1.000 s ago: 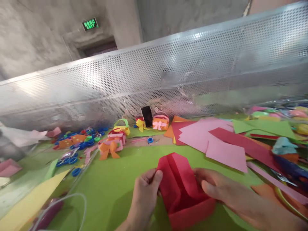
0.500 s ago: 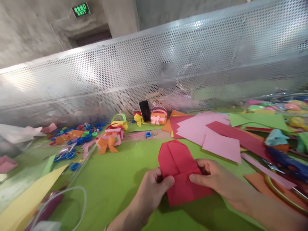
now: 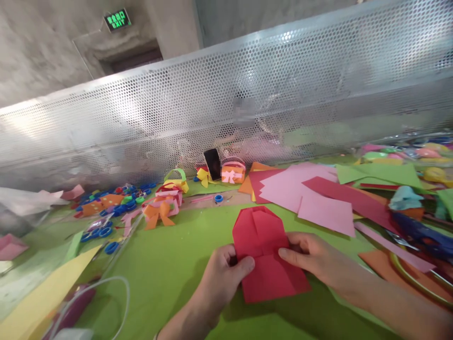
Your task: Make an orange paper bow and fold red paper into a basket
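Observation:
A folded sheet of red paper [image 3: 265, 274] is held between my two hands above the green tabletop [image 3: 170, 269]. Its far end has angled corners and a crease runs down the middle of that part; the near end is square. My left hand [image 3: 226, 271] pinches its left edge, thumb on top and fingers underneath. On the opposite edge, my right hand [image 3: 307, 255] grips the paper the same way. The fingertips beneath the paper are hidden.
Pink sheets [image 3: 297, 186] and a long red strip [image 3: 347, 200] lie at the right, near a dark blue tool [image 3: 424, 236]. Small paper baskets [image 3: 233, 174] and a phone [image 3: 212, 164] stand before a perforated metal screen [image 3: 198, 108]. Blue scissors [image 3: 101, 231] and a white cable [image 3: 127, 293] are leftward.
The red paper has turned slightly in my hands, and its folded far end now stands a little more open. Both hands keep their hold.

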`<state>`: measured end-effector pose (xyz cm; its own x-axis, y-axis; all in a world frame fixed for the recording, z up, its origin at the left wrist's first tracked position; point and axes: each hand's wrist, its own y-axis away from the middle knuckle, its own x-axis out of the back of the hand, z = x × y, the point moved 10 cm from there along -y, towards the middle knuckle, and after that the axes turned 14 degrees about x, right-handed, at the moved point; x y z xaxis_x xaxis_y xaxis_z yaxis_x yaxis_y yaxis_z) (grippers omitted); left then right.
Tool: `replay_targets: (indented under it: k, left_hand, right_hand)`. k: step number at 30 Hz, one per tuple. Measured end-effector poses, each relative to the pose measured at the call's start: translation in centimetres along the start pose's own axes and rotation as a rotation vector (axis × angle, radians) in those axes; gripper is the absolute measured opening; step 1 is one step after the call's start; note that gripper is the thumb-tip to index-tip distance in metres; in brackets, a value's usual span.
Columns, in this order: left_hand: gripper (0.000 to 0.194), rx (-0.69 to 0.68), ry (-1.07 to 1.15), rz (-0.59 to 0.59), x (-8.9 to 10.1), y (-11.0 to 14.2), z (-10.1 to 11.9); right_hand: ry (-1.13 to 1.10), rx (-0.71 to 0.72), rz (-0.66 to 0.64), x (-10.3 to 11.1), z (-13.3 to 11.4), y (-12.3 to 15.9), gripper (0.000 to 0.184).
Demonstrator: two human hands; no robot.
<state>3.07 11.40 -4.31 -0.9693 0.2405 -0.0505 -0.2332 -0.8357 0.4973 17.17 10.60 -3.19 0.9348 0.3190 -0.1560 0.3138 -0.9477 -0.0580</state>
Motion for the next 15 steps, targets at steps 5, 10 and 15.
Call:
replay_targets:
  k: [5,10,15]
  left_hand:
    - [0.034,-0.019,-0.023,-0.055,-0.4,0.4,0.4]
    - [0.045,-0.041,0.084,-0.234,-2.1,1.2,0.4]
    - [0.052,0.031,0.143,-0.38,-3.3,0.8,-0.9]
  right_hand:
    - [-0.076,0.05,-0.073,-0.8,-0.5,-0.4,0.04]
    - [-0.103,0.099,-0.1,-1.1,-0.8,-0.6,0.033]
    - [-0.123,0.138,-0.111,-1.1,-0.3,-1.0,0.033]
